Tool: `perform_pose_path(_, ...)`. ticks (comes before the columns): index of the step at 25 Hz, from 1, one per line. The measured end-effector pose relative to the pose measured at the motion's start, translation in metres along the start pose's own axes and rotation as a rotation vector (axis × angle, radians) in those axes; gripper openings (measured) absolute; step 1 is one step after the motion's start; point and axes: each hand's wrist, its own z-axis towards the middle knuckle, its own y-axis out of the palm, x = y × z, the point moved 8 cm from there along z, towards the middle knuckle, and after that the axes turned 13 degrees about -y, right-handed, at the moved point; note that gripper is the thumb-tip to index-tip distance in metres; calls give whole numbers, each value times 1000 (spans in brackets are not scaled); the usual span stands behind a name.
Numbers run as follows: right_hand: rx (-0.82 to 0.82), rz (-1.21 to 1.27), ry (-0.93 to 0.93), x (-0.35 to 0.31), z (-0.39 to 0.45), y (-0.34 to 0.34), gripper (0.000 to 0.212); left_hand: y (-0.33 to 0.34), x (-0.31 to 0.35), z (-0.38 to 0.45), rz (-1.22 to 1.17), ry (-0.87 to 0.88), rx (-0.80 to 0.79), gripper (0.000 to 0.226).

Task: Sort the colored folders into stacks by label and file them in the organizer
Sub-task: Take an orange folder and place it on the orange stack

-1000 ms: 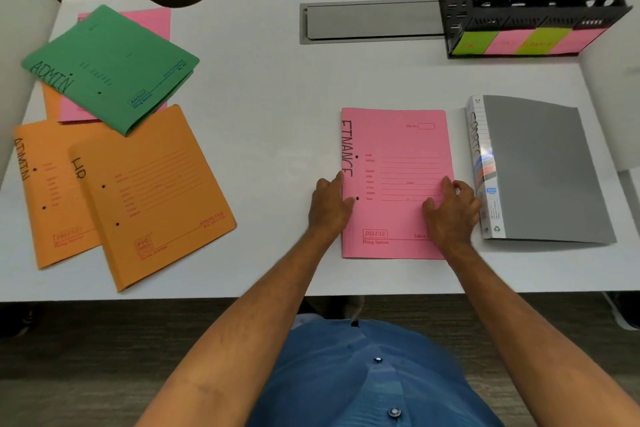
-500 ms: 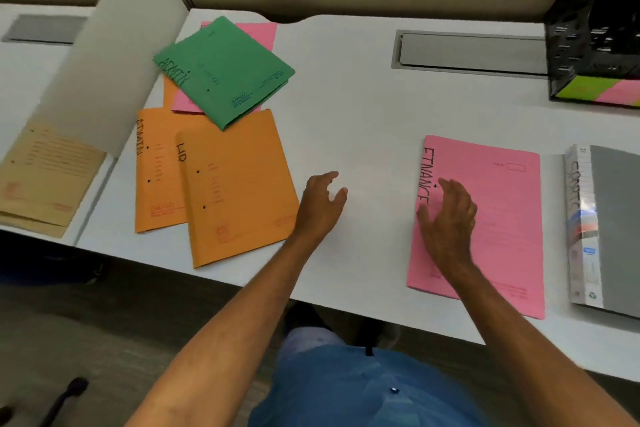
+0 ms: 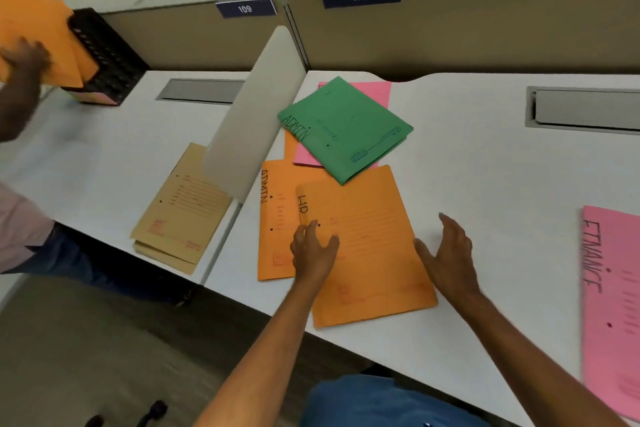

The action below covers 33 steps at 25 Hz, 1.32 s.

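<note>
An orange folder marked HR [image 3: 367,246] lies on top of an orange folder marked ADMIN [image 3: 273,218]. My left hand [image 3: 313,251] rests on the HR folder's left part, fingers spread. My right hand [image 3: 448,256] hovers open at that folder's right edge, holding nothing. Behind them a green ADMIN folder [image 3: 346,128] lies over a pink folder [image 3: 372,90]. The pink FINANCE folder [image 3: 613,305] lies flat at the far right. My organizer is out of view.
A white divider panel [image 3: 252,114] separates my desk [image 3: 485,166] from the neighbouring one. There, tan folders [image 3: 180,211] lie flat, and another person's hand [image 3: 24,55] holds orange folders at a black organizer [image 3: 110,62]. A grey cable slot [image 3: 585,111] sits at back right.
My view swung left. Both hands left the pink FINANCE folder and moved left to the orange HR folder; the left hand now touches it.
</note>
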Motion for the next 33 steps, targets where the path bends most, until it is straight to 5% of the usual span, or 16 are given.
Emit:
perform_pose_path(9, -16, -228, 184, -17, 18, 73, 77, 5, -38, 48, -211, -161, -171, 79)
perform_pose_path(15, -39, -233, 276, -14, 26, 73, 73, 1, -41, 64, -703, -199, -389, 41)
perform_pose_path(20, -22, -85, 285, -9, 25, 71, 64, 12, -37, 55, -922, -206, -555, 38)
perform_pose_path(24, 35, 160, 358, 0, 10, 61, 54, 20, -37, 47, -943, -243, -573, 35)
perform_pose_path(33, 237, 172, 480, 61, -56, -19, 53, 83, 13, -21, -806, -193, -728, 37)
